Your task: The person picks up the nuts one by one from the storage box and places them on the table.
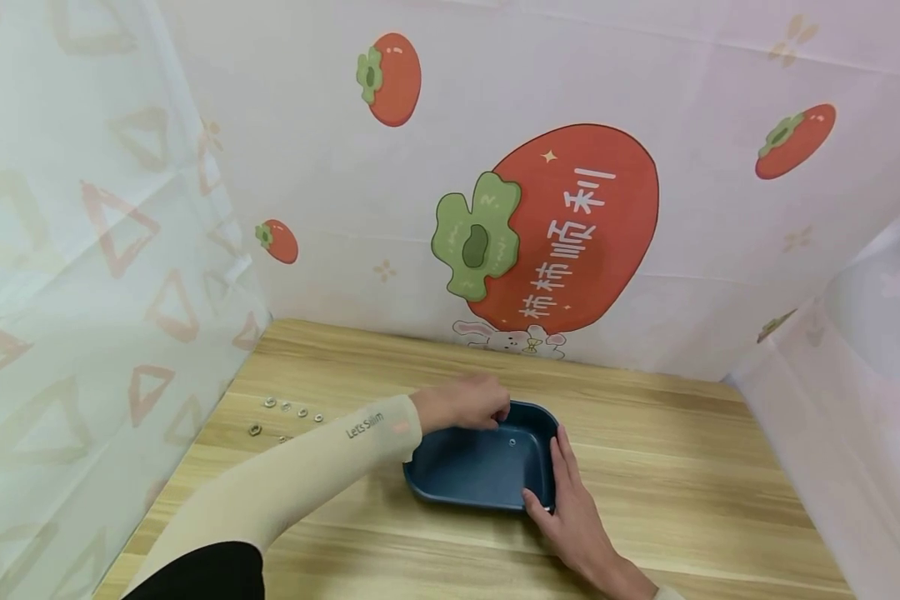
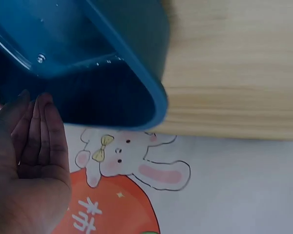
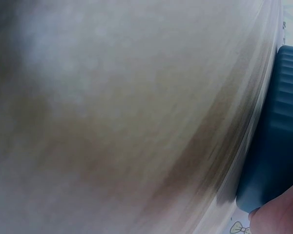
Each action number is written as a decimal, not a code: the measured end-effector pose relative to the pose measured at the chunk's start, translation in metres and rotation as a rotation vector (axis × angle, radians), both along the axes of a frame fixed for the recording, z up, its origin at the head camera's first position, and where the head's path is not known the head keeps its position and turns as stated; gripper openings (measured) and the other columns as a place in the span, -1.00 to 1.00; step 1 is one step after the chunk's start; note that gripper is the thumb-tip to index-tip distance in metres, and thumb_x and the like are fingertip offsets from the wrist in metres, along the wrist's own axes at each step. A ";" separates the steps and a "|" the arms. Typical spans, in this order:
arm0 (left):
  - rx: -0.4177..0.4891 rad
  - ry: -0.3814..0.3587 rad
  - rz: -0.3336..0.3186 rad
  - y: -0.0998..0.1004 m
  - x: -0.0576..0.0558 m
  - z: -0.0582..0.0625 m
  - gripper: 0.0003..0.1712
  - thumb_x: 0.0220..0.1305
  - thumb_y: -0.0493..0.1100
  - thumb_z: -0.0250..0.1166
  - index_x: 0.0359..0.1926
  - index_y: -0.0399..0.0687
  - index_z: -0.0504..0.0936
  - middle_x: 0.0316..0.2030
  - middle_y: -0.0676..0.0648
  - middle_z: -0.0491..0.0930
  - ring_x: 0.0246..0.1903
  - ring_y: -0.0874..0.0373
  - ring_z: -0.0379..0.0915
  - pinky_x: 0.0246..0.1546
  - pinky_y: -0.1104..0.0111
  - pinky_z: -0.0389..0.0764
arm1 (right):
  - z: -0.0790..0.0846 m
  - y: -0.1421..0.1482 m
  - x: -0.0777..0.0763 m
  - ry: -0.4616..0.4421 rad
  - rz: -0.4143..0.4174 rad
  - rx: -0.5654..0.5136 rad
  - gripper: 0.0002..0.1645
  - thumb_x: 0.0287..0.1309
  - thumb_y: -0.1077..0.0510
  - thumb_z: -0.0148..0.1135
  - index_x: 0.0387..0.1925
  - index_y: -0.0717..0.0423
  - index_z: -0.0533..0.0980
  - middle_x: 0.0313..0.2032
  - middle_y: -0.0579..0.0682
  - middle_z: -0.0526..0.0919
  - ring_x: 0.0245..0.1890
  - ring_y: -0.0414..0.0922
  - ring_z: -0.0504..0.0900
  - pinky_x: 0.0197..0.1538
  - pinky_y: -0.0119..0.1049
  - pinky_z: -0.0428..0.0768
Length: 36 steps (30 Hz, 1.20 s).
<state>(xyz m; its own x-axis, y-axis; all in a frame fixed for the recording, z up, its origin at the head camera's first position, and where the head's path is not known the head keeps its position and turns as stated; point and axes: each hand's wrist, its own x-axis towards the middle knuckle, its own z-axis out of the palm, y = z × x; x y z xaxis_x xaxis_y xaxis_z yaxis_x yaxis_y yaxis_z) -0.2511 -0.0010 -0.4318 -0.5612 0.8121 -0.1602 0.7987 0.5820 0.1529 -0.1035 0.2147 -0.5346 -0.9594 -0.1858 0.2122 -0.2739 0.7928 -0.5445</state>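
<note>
A dark blue plastic box [image 1: 472, 479] with rounded corners and no lid stands on the wooden table. A small shiny metal ring or nut [image 1: 512, 442] lies on its floor, and also shows in the left wrist view [image 2: 41, 58]. My left hand [image 1: 468, 402] is over the box's far rim, fingers bent down and bunched near the thumb; whether anything sits between the fingertips is hidden. With my right hand [image 1: 573, 517] I hold the box's near right corner, thumb at the front rim and fingers along the right wall. The right wrist view is mostly blurred, showing the box's ribbed outside [image 3: 278, 126].
Several small metal nuts [image 1: 302, 412] lie at the table's left, partly behind my left sleeve [image 1: 330, 454]; a darker nut [image 1: 255, 429] is nearer. A white cloth [image 1: 330, 167] printed with persimmons hangs behind the table [image 1: 682, 467] and at both sides.
</note>
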 end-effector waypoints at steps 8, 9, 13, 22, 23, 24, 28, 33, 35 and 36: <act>-0.050 0.067 -0.004 0.022 0.004 -0.012 -0.95 0.41 -0.12 0.46 -0.21 0.07 0.83 -0.33 0.13 0.69 -0.36 0.29 0.51 -0.29 0.52 0.58 | 0.001 0.001 0.001 0.004 -0.004 -0.002 0.10 0.41 -0.07 0.35 0.65 0.34 -0.01 0.70 0.15 -0.16 0.49 0.26 0.34 0.31 0.26 0.51; -0.048 0.067 0.000 0.023 0.005 -0.014 -0.95 0.42 -0.13 0.45 -0.22 0.06 0.83 -0.34 0.13 0.69 -0.37 0.29 0.51 -0.31 0.52 0.57 | 0.001 0.001 0.001 0.003 -0.004 -0.001 0.09 0.42 -0.07 0.35 0.65 0.34 -0.01 0.70 0.15 -0.16 0.50 0.26 0.34 0.31 0.26 0.51; -0.034 0.059 0.020 0.029 0.006 -0.021 -0.92 0.42 -0.16 0.44 -0.28 0.07 0.82 -0.36 0.13 0.68 -0.40 0.30 0.51 -0.35 0.54 0.56 | 0.002 0.000 0.001 -0.003 -0.002 0.000 0.10 0.42 -0.06 0.34 0.65 0.34 -0.02 0.70 0.17 -0.16 0.51 0.26 0.31 0.33 0.27 0.49; -0.026 0.103 0.024 0.036 0.008 -0.031 -0.89 0.44 -0.21 0.41 -0.29 0.08 0.78 -0.37 0.12 0.68 -0.41 0.30 0.51 -0.33 0.53 0.56 | 0.003 0.000 0.000 -0.022 -0.002 0.002 0.10 0.43 -0.07 0.33 0.66 0.32 -0.04 0.69 0.18 -0.16 0.53 0.26 0.29 0.35 0.26 0.47; -0.029 0.110 0.026 0.037 0.008 -0.033 -0.88 0.44 -0.21 0.40 -0.29 0.08 0.77 -0.38 0.12 0.67 -0.41 0.30 0.51 -0.33 0.52 0.57 | 0.003 0.000 0.000 -0.024 -0.002 0.002 0.10 0.43 -0.07 0.33 0.66 0.32 -0.05 0.69 0.18 -0.16 0.52 0.26 0.29 0.35 0.26 0.47; -0.033 0.119 0.028 0.038 0.009 -0.035 -0.87 0.44 -0.21 0.40 -0.30 0.09 0.77 -0.38 0.12 0.67 -0.41 0.30 0.51 -0.34 0.52 0.57 | 0.003 0.000 0.000 -0.025 -0.002 0.002 0.10 0.43 -0.07 0.33 0.66 0.32 -0.05 0.69 0.19 -0.16 0.52 0.26 0.30 0.36 0.26 0.47; -0.043 0.132 0.036 0.040 0.011 -0.041 -0.84 0.47 -0.20 0.38 -0.33 0.09 0.72 -0.40 0.12 0.64 -0.43 0.29 0.49 -0.36 0.50 0.55 | 0.003 0.000 0.000 -0.028 0.000 0.004 0.10 0.44 -0.08 0.32 0.66 0.33 -0.05 0.69 0.20 -0.16 0.54 0.25 0.28 0.37 0.25 0.46; -0.063 0.163 0.021 0.042 0.012 -0.045 -0.80 0.52 -0.18 0.32 -0.34 0.08 0.68 -0.41 0.10 0.61 -0.45 0.27 0.48 -0.38 0.48 0.54 | 0.003 0.001 0.000 -0.022 0.004 0.002 0.09 0.44 -0.08 0.32 0.65 0.33 -0.05 0.69 0.20 -0.15 0.55 0.25 0.25 0.37 0.26 0.45; -0.061 0.172 0.014 0.044 0.013 -0.047 -0.82 0.53 -0.18 0.31 -0.31 0.08 0.71 -0.39 0.09 0.62 -0.45 0.27 0.48 -0.38 0.47 0.55 | 0.003 0.001 0.000 -0.021 0.007 0.001 0.09 0.45 -0.08 0.31 0.65 0.33 -0.05 0.69 0.21 -0.15 0.55 0.25 0.25 0.37 0.26 0.46; -0.059 0.173 0.012 0.044 0.013 -0.047 -0.83 0.53 -0.19 0.30 -0.29 0.07 0.72 -0.38 0.08 0.63 -0.45 0.26 0.49 -0.38 0.47 0.56 | 0.003 0.001 0.000 -0.023 0.007 0.002 0.09 0.45 -0.09 0.31 0.65 0.33 -0.04 0.69 0.20 -0.15 0.55 0.25 0.25 0.37 0.26 0.46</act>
<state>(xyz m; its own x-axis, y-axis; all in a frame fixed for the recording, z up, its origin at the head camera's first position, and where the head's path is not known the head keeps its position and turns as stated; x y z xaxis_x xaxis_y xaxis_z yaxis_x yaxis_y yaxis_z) -0.2382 0.0435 -0.4792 -0.5941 0.7971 -0.1080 0.8030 0.5957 -0.0208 -0.1034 0.2153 -0.5314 -0.9625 -0.1933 0.1902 -0.2675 0.7918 -0.5492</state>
